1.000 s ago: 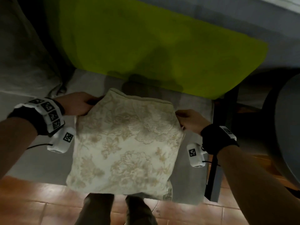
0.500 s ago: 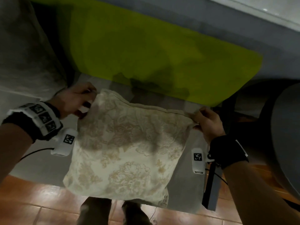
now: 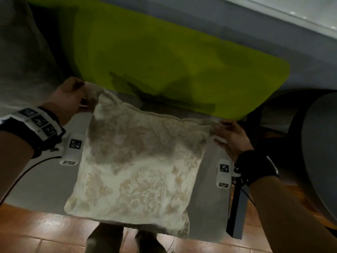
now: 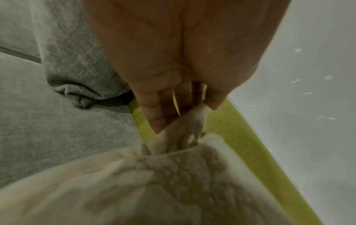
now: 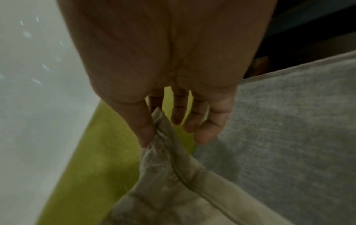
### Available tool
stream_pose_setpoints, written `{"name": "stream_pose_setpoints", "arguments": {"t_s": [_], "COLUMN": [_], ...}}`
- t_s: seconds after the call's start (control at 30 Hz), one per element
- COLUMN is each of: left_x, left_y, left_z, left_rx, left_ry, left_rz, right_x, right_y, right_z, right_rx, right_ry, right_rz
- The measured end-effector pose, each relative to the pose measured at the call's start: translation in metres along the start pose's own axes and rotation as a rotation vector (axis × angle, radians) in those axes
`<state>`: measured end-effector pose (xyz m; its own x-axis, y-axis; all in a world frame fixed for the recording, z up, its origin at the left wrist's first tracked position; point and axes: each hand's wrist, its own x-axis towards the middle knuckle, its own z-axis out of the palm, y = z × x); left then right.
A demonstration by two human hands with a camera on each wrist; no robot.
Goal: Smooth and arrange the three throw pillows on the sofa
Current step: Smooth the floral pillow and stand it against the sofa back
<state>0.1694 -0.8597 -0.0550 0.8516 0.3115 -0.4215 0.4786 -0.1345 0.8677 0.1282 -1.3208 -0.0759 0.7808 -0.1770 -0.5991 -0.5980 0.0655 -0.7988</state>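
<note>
Now left hand (image 3: 68, 101) and right hand (image 3: 230, 136) each pinch a floral pillow (image 3: 138, 165) corner.

The room is dim, with a warm, muddy cast over all three views. In the head view, light comes from above and behind the person, throwing a dark shadow across the upper half of the floral pillow (image 3: 135, 161) and onto the green cushion (image 3: 173, 66) behind it. A pale strip at the top right corner glares. The whole head view is soft with motion blur, and straight edges bow toward its corners. In the left wrist view the pillow (image 4: 134, 182) near the lens is badly out of focus; the right wrist view is grainy, its pillow corner (image 5: 169, 175) smeared.
</note>
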Motion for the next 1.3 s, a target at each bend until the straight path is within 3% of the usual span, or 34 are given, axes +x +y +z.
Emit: {"name": "stream_pose_setpoints", "arguments": {"t_s": [0.07, 0.13, 0.27, 0.37, 0.47, 0.53, 0.6, 0.67, 0.77, 0.9, 1.07, 1.13, 1.3], "left_x": [-0.001, 0.002, 0.013, 0.023, 0.022, 0.016, 0.015, 0.014, 0.006, -0.002, 0.001, -0.001, -0.006], "left_y": [0.003, -0.001, -0.021, -0.033, -0.036, -0.037, -0.041, -0.044, -0.046, -0.046, -0.039, -0.038, -0.052], "left_z": [0.004, 0.005, 0.011, 0.019, 0.030, 0.031, 0.028, 0.022, 0.016, 0.015, 0.020, 0.017, 0.003], "left_rx": [-0.049, 0.055, 0.345, 0.292, 0.205, 0.257, 0.351, 0.304, 0.315, 0.280, 0.302, 0.309, 0.199], "left_ry": [-0.079, -0.151, -0.179, -0.148, -0.167, -0.194, -0.217, -0.230, -0.165, -0.100, -0.082, -0.090, 0.051], "left_rz": [-0.007, -0.037, -0.172, -0.355, -0.450, -0.416, -0.337, -0.304, -0.257, -0.283, -0.268, -0.243, -0.270], "right_x": [0.007, 0.013, 0.023, 0.028, 0.027, 0.025, 0.024, 0.022, 0.019, 0.021, 0.025, 0.025, 0.003], "right_y": [0.008, 0.014, 0.017, 0.022, 0.034, 0.040, 0.044, 0.043, 0.046, 0.049, 0.048, 0.053, 0.052], "right_z": [0.000, 0.003, 0.012, 0.022, 0.033, 0.034, 0.028, 0.013, -0.010, 0.002, 0.033, 0.027, -0.002], "right_rx": [-0.060, -0.068, -0.196, -0.095, -0.123, -0.182, -0.146, -0.066, 0.010, -0.189, -0.169, -0.261, -0.448], "right_ry": [-0.070, -0.090, 0.023, 0.030, -0.072, -0.096, -0.036, 0.042, 0.060, 0.041, 0.014, 0.062, 0.240], "right_rz": [0.076, 0.158, 0.112, 0.220, 0.344, 0.310, 0.262, 0.257, 0.342, 0.439, 0.289, 0.223, 0.111]}}
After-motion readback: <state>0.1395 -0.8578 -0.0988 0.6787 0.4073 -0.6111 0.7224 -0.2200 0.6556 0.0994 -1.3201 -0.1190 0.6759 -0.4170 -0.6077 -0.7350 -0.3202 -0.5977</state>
